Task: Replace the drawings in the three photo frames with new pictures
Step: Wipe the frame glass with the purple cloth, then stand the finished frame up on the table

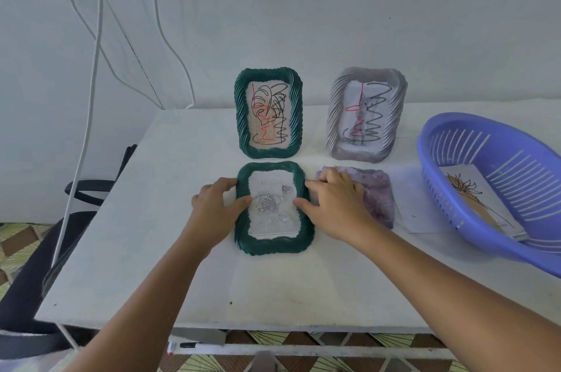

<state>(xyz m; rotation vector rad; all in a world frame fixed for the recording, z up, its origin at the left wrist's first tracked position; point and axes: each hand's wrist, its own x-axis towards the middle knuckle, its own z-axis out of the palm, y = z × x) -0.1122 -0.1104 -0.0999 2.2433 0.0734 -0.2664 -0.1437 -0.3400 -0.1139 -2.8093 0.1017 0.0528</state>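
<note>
Both bare forearms reach forward, hands level and near each other.
Left hand (217, 207) and right hand (332, 204) lie palm-down, fingers (303, 204) loosely bent, thumbs pointing inward.
</note>
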